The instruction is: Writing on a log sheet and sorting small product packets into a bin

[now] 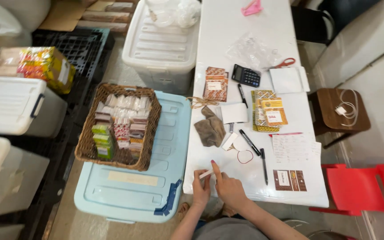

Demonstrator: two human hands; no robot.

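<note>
At the counter's (227, 26) near left corner, the left hand (201, 189) and right hand (228, 186) pinch a small white strip (206, 174) between fingertips; finished-looking packets (215, 83) lie farther up, basket (150, 133) beside it already stocked.

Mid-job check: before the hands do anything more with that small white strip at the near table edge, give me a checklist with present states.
1. Small white strip held: ok, the left hand pinches it, with the right hand beside it, forefinger up against it.
2. Strip over the long white table, not past its edge: ok.
3. Red rubber band loop within reach: ok, it lies just beyond the hands.
4. Black marker pens apart from the hands: ok.
5. Brown crumpled cloth apart from the strip: ok.
6. What the strip is made of, or whether it is sticky: cannot tell.
</note>
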